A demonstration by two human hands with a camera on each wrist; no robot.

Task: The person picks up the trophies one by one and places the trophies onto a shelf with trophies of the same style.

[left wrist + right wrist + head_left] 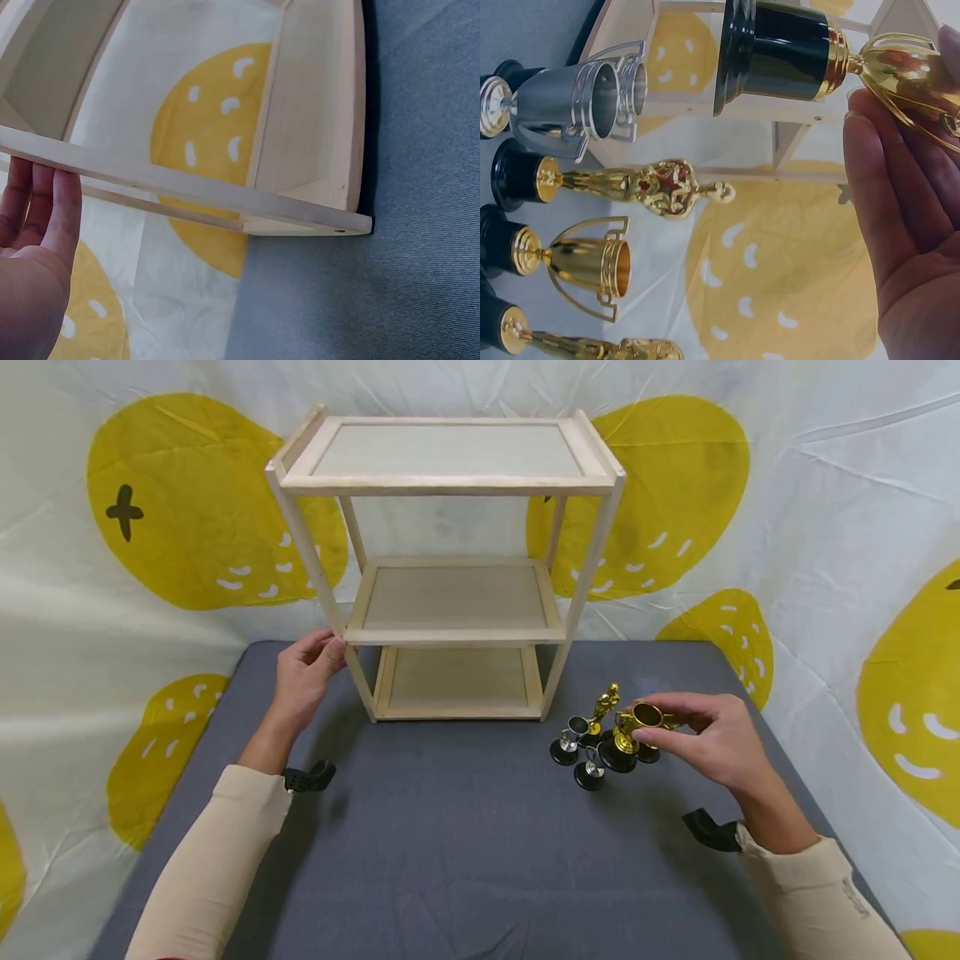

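Pinching gold trophy cup (633,731) in right hand (712,739), among the small trophies (585,747) on desk (450,843).
Left hand (303,672) fingers on wooden shelf (450,568) front-left post, probably loosely curled around it.

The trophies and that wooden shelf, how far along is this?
Nothing looks placed: all three tiers of the wooden shelf are bare. In hand: the right hand holds a gold cup trophy by its bowl, its black base raised in the right wrist view, while the left hand grips the shelf's front left post. Left: the other trophies stand clustered on the grey table.
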